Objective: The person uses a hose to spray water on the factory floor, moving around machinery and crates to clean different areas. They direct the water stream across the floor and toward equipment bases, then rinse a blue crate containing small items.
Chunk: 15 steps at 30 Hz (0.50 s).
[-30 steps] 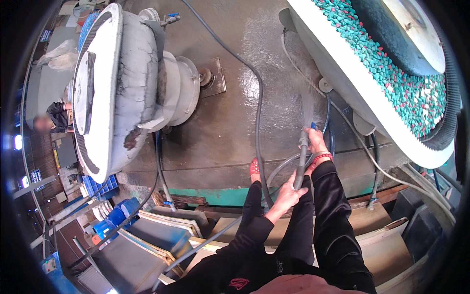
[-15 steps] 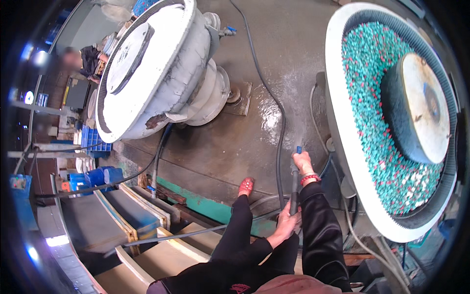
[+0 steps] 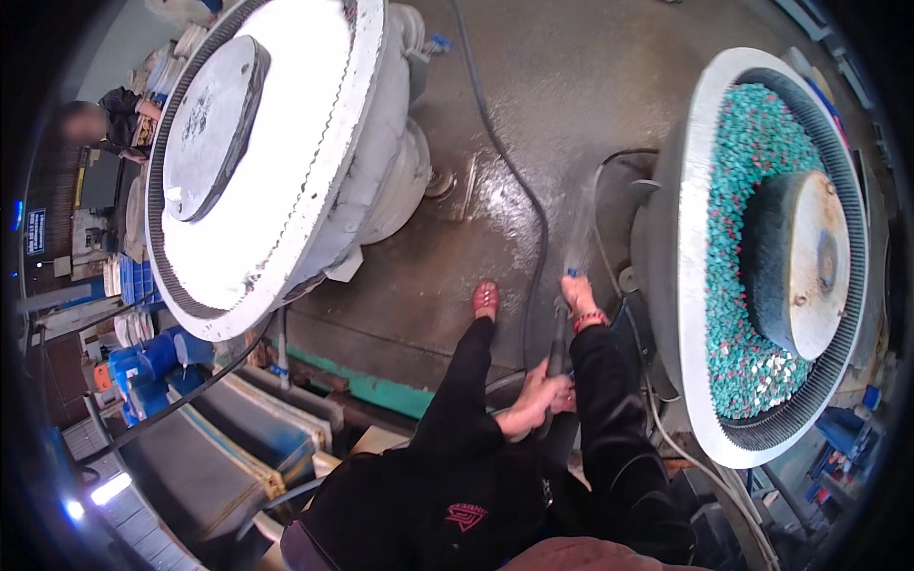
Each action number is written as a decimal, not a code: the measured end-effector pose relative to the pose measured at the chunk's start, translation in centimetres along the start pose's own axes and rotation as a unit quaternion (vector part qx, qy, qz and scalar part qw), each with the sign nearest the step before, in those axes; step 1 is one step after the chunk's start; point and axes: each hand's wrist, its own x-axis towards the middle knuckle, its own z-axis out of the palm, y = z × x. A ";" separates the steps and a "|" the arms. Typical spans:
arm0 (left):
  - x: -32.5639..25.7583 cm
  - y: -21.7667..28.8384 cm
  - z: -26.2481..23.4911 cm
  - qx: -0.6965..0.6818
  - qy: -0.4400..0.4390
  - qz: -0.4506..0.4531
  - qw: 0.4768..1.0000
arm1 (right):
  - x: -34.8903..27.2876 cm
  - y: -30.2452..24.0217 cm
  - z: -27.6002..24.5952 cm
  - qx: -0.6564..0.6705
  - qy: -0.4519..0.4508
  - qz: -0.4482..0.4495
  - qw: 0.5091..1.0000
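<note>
so the person's standing between two big round vibratory tubs, hosing the concrete. the left hand has its fingers curled shut around the dark hose, down low by the knees, and the right hand is further out along it at the blue nozzle, though i can't tell how those fingers sit since the hand is tiny and mostly seen from the back. faint spray goes up from the nozzle toward the base of the right tub, the one loaded with teal media chips. progress-wise, i'd guess it's partway: the floor between the tubs has a wet shiny patch near the nozzle and ahead of it, while the concrete closer to the white tub on the left looks duller and drier. hard to say how much is meant to get rinsed. stuff i can't make out: where the hose runs to, since it disappears behind the black-trousered legs; what the spray actually lands on; and the far left is just blurry shelving with blue bins and another person at the edge.
</note>
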 end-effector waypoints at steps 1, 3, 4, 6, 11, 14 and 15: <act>0.5 2.5 -0.9 0.004 -0.004 -0.022 1.000 | 1.3 -1.0 0.8 -0.012 -0.005 -0.014 1.000; 1.7 7.5 -2.7 -0.016 -0.053 -0.059 0.997 | 3.9 -2.7 1.6 -0.005 0.004 0.012 1.000; 2.5 9.8 -3.4 -0.010 -0.058 -0.084 0.995 | 5.3 -3.3 1.9 -0.003 0.007 0.047 0.999; 3.9 13.2 -4.3 0.007 -0.072 -0.137 0.988 | 7.2 -3.1 1.8 -0.025 -0.019 0.058 0.998; 7.0 15.9 -4.7 0.053 -0.068 -0.154 0.984 | 10.3 -1.8 0.0 -0.167 -0.122 0.046 0.977; 8.7 17.3 -5.0 0.052 -0.112 -0.186 0.975 | 9.7 -2.9 -2.4 -0.426 -0.163 -0.111 0.883; 9.1 17.7 -4.9 0.037 -0.131 -0.192 0.972 | 9.2 -3.7 -3.3 -0.539 -0.176 -0.181 0.803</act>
